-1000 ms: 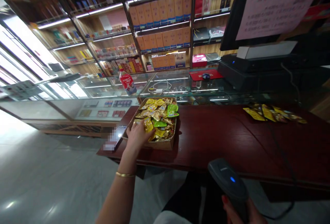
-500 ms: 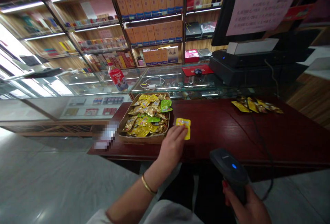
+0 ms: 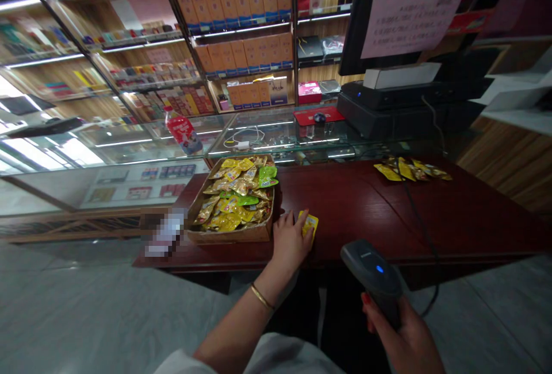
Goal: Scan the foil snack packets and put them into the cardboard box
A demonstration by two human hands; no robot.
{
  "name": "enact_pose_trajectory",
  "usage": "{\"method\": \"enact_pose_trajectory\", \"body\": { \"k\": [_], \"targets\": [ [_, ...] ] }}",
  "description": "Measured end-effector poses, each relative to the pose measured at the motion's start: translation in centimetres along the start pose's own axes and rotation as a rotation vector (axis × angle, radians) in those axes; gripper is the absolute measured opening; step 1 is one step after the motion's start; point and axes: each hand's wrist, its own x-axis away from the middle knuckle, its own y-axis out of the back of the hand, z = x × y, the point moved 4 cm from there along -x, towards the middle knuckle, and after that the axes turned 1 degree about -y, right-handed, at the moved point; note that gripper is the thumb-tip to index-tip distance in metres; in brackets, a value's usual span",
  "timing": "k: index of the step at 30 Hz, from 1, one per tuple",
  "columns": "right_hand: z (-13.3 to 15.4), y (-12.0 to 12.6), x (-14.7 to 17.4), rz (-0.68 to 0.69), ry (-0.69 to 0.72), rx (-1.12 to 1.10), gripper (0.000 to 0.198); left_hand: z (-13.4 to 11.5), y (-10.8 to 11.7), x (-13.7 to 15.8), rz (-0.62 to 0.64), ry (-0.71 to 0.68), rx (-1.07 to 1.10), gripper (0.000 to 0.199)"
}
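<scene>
My left hand (image 3: pixel 291 239), with a gold bangle at the wrist, is palm down at the desk's near edge. Its thumb and index finger are on a small yellow snack packet (image 3: pixel 310 223), partly hidden by the fingers. Just left of that hand, a shallow cardboard box (image 3: pixel 230 237) holds many gold and yellow packets (image 3: pixel 233 204) with a few green ones. My right hand (image 3: pixel 403 328) is wrapped round the handle of a black barcode scanner (image 3: pixel 371 270) with a lit blue light. The scanner points forward and left, near the desk's front edge.
Several yellow packets (image 3: pixel 409 169) lie at the back right of the dark red desk (image 3: pixel 345 201). The scanner's cable (image 3: pixel 416 213) crosses the desk. Behind are a glass counter (image 3: pixel 267 132), a red bottle (image 3: pixel 183 131) and a monitor (image 3: pixel 357 29). A blurred-out item (image 3: pixel 166 233) lies left of the box.
My left hand has drawn the yellow packet slightly nearer and its fingers now cover more of it. The view has shifted a little to the right. My right hand still holds the scanner.
</scene>
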Motion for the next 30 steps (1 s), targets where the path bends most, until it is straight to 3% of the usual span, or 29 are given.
{"method": "enact_pose_trajectory", "body": {
  "k": [3,5,9,12,18,30],
  "targets": [
    [0.1,-0.4,0.2,0.034,0.003,-0.01,0.06,0.9,-1.3,-1.1,0.043,-0.011,0.069,0.044],
    [-0.1,-0.5,0.3,0.043,0.0,-0.011,0.061,1.6,-2.0,-1.5,0.04,-0.005,0.248,0.04],
    [-0.1,-0.7,0.3,0.046,0.009,-0.014,0.058,3.1,-2.8,-1.8,-0.071,0.083,0.678,0.044],
    [0.8,-1.0,0.5,0.021,0.022,-0.01,0.05,3.6,-2.7,-1.6,-0.152,0.077,0.833,0.046],
    [2.3,-2.1,1.1,-0.024,0.054,-0.034,0.052,3.5,-2.3,-1.2,-0.13,0.019,0.884,0.051],
    [0.5,-1.6,0.1,0.061,0.08,0.022,0.054,3.7,-2.6,-1.3,-0.096,0.085,0.863,0.057]
  ]
}}
